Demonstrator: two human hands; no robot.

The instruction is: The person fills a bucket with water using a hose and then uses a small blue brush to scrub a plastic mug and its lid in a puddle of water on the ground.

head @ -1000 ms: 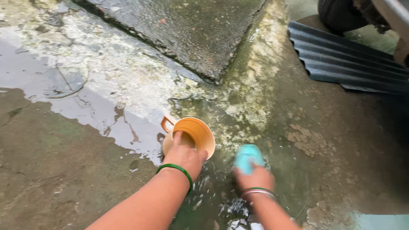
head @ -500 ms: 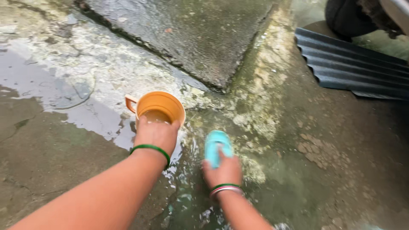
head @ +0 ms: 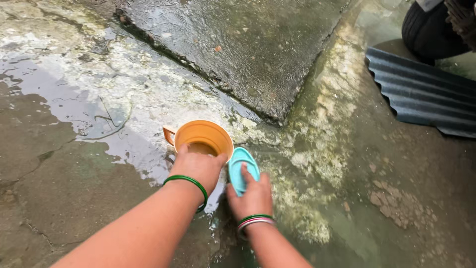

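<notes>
My left hand grips the near rim of an orange plastic mug with a side handle, held low over wet concrete; a little water shows inside. My right hand presses a small light-blue oval scrubber against the wet ground right beside the mug. Both wrists wear bangles, green on the left, green and pale ones on the right.
A puddle spreads over cracked concrete at the left. A raised concrete slab lies ahead. A dark corrugated sheet and a black tyre sit at the upper right. Mossy, flaking ground lies to the right.
Both hands have shifted left and further from me across the ground. The scrubber has come up close beside the mug, and the mug sits more upright than a second ago.
</notes>
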